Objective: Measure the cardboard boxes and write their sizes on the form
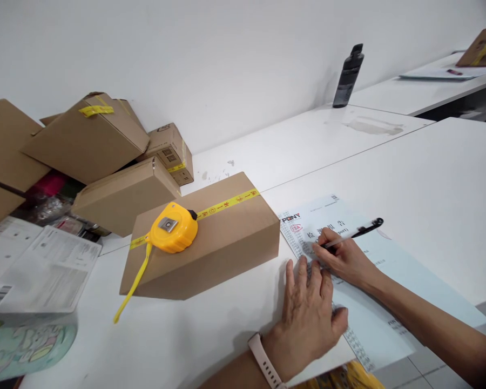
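My right hand (pixel 345 258) is closed around a pen (pixel 358 231) with a clear barrel and black cap end, its tip down at a printed paper (pixel 372 286) that bears large characters and a PONY logo. Flat beside it, my left hand (pixel 308 302) rests with fingers stretched out on the paper's left edge and the white table; a pale band circles that wrist. Left of my hands lies a taped cardboard box (pixel 210 237), and on its top sits a yellow tape measure (pixel 173 228) with a yellow strap hanging over the front edge.
Several cardboard boxes (pixel 89 140) are piled at the left against the wall. In front of them lie a white printed package (pixel 44 270) and a pale green patterned object (pixel 28 346). A dark bottle (pixel 348 78) stands at the back; another box (pixel 481 47) is at far right.
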A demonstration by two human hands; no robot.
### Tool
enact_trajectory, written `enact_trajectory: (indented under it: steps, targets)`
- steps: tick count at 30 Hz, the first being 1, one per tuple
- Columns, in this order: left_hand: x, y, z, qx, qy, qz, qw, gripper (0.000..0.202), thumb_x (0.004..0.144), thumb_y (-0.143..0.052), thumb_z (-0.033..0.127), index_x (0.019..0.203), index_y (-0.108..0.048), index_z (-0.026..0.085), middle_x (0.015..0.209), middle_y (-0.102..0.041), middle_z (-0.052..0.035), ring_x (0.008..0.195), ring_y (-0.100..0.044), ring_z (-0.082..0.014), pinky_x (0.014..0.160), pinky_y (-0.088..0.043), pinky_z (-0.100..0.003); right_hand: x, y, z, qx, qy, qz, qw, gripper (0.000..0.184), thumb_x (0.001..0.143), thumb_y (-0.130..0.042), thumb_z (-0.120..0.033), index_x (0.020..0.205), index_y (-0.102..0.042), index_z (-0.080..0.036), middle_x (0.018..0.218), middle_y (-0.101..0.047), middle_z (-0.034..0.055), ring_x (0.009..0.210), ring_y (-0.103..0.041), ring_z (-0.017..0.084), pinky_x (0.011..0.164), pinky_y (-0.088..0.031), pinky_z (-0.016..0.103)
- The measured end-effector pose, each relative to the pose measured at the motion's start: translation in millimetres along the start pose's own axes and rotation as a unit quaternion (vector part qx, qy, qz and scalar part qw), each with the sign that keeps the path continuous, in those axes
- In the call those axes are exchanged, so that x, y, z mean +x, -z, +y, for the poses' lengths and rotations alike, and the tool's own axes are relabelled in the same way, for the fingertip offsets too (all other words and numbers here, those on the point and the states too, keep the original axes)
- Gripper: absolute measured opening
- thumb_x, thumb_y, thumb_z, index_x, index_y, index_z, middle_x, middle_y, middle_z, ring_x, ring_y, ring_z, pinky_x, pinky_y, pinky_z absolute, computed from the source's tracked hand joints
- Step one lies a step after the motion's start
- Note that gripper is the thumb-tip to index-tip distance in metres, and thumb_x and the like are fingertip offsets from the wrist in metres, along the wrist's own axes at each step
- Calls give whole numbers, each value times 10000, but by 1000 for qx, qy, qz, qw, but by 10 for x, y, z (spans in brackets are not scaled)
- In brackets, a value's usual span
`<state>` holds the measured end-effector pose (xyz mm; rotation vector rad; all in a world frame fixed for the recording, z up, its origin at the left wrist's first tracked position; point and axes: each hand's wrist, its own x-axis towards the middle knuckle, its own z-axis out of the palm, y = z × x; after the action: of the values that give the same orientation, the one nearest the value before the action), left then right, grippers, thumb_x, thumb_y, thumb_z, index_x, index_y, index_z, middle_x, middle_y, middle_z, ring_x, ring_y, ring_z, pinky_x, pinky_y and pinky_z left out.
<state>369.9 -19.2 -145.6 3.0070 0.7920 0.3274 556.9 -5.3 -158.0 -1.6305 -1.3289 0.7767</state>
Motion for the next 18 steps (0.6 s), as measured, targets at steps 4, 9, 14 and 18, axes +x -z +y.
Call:
enact_trajectory:
  steps: [4, 9, 14, 18]
  targets:
    - [0, 7, -4, 4, -3, 1, 1000, 622, 1076, -274, 473, 1501, -451, 54, 1526, -532, -161, 1491, -381, -353, 1233, -333, -559, 2, -5, 33, -3, -9, 4, 1000, 291, 900, -621, -415, 722, -457, -253, 552, -385, -73, 504, -345, 119, 472, -285, 274]
    - [-12, 4, 8, 6, -3, 6, 1000, 612, 1075, -275, 473, 1488, -464, 63, 1518, -541, -157, 1488, -384, -354, 1225, -348, -560, 3, -7, 33, -7, 5, 18, 1000, 283, 909, -597, -406, 719, -458, -251, 578, -416, -63, 515, -363, 120, 481, -294, 275]
    - [-7, -26, 10, 2, -2, 7, 1000, 612, 1072, -283, 475, 1486, -472, 66, 1518, -543, -154, 1484, -390, -351, 1228, -346, -560, 2, -3, 29, -7, 1, 14, 1000, 289, 904, -603, -404, 712, -448, -255, 562, -391, -68, 508, -351, 121, 477, -287, 275]
    - [2, -30, -4, 2, -1, 9, 1000, 614, 1070, -293, 471, 1496, -462, 64, 1521, -540, -157, 1483, -391, -355, 1229, -343, -565, 12, -13, 49, -3, -4, 12, 1000, 277, 903, -606, -382, 716, -447, -255, 563, -398, -68, 512, -357, 122, 482, -290, 276]
